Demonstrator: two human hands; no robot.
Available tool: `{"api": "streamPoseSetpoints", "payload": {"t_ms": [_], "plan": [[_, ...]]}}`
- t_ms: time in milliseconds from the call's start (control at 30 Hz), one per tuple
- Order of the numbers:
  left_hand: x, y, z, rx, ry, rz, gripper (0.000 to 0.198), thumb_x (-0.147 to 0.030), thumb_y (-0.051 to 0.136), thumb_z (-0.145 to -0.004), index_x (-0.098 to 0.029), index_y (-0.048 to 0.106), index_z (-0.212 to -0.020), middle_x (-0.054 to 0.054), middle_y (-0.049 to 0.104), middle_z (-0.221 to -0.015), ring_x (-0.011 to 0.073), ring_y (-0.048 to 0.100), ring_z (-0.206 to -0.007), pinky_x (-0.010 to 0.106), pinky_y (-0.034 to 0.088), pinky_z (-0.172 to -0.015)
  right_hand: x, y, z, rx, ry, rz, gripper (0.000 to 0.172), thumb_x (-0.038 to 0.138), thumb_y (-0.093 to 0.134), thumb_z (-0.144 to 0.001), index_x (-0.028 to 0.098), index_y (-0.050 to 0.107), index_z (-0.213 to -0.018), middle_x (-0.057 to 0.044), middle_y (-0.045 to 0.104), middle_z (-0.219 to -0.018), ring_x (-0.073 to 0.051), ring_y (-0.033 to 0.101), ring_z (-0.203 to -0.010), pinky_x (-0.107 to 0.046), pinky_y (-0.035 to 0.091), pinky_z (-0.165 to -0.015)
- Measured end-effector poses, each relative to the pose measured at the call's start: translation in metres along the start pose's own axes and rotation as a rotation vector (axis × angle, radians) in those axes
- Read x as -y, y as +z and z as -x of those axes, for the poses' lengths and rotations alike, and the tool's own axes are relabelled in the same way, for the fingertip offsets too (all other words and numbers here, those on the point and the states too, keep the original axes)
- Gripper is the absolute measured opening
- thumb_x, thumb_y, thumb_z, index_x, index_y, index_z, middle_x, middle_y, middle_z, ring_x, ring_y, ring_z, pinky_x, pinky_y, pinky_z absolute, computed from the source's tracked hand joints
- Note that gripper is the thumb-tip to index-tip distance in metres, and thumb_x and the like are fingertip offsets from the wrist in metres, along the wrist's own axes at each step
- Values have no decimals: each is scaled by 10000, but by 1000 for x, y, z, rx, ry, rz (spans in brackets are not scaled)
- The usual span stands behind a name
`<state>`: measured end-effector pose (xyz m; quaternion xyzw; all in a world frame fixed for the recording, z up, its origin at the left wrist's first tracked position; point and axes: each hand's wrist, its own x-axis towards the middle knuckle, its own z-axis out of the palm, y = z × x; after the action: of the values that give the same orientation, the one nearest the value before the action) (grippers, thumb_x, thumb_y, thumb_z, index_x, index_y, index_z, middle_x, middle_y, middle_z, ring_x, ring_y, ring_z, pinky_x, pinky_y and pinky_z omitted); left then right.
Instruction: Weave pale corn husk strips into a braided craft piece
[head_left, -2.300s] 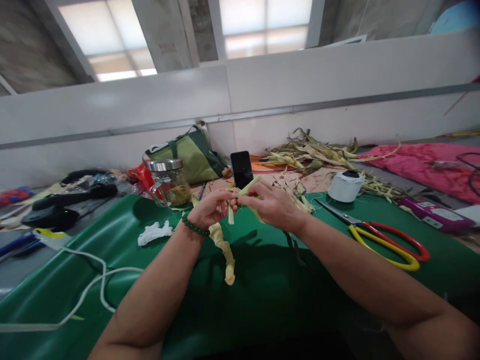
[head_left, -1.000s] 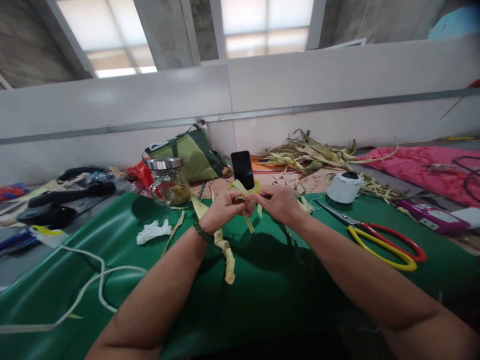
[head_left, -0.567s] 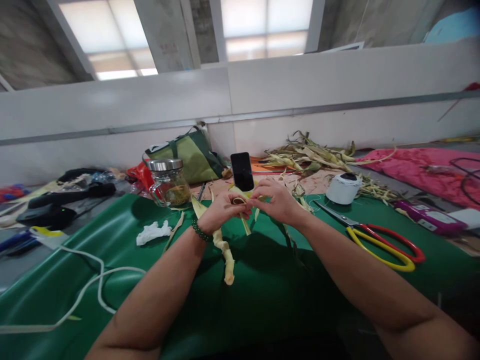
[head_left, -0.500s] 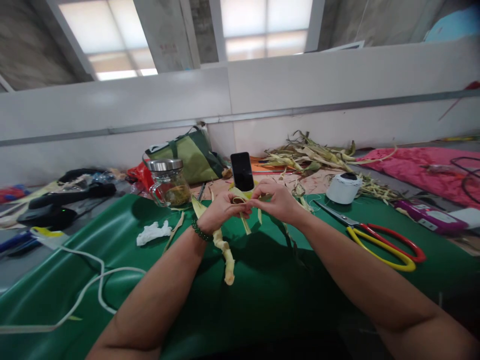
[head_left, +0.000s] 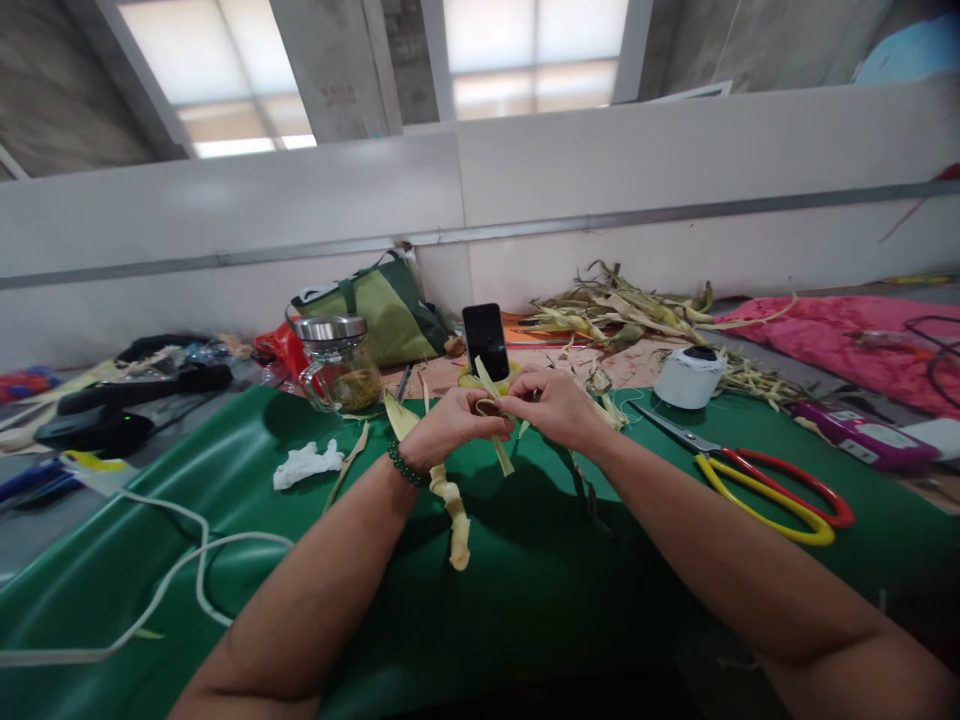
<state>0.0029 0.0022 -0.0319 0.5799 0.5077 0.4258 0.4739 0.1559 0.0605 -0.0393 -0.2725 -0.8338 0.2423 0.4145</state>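
Above the green mat, my left hand pinches a pale green strip of plant leaf, which looks like corn husk. It bends into a small loop at the fingers, one end pointing up and another hanging down. My right hand closes its thumb and fingers on the same strip from the other side; the fingertips partly hide it. Below my left wrist lies a thick, knobbly pale yellow twisted piece, its upper part hidden by the hand. Just behind the hands a black phone stands upright.
Scissors with red and yellow handles lie right, near a white spool. A lidded glass jar, crumpled tissue and white cable are left. Dried husks pile up behind; a green bag leans there.
The strip in my hands has turned: one end now sticks up in front of the phone, and its lower end has shifted slightly right. Both hands stay close together.
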Motion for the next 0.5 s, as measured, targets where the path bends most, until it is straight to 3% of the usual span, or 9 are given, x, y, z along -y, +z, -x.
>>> {"api": "streamPoseSetpoints", "payload": {"t_ms": [200,367,433,500], "plan": [[2,4,-2,-49,-3,-25,86,-151,729,-606,-114,651,-606,-8,640,-539,102,595,-518,211,484,-564,1,5,0,18,44,-32,191,227,638,-712,148,647,-538,-16,589,-599,-104,510,-565,-232,365,-551],[4,-1,-3,-154,59,-18,104,-213,715,-642,-129,655,-636,5,656,-576,110,604,-536,211,486,-547,-1,2,-1,-71,34,15,290,330,528,-816,151,595,-598,7,539,-557,-88,432,-516,-223,306,-503],[4,-3,-4,-187,83,-19,123,-242,715,-648,-130,662,-651,14,665,-592,115,607,-549,213,488,-550,-3,-1,-2,-20,75,27,320,348,494,-839,156,572,-596,16,525,-509,-84,404,-479,-222,291,-489],[4,-5,-5,-190,91,-10,141,-252,724,-636,-128,663,-662,17,665,-590,116,603,-541,219,492,-552,-5,-4,-3,114,172,-1,345,374,507,-833,156,576,-574,9,541,-478,-84,403,-445,-224,295,-473]]}}
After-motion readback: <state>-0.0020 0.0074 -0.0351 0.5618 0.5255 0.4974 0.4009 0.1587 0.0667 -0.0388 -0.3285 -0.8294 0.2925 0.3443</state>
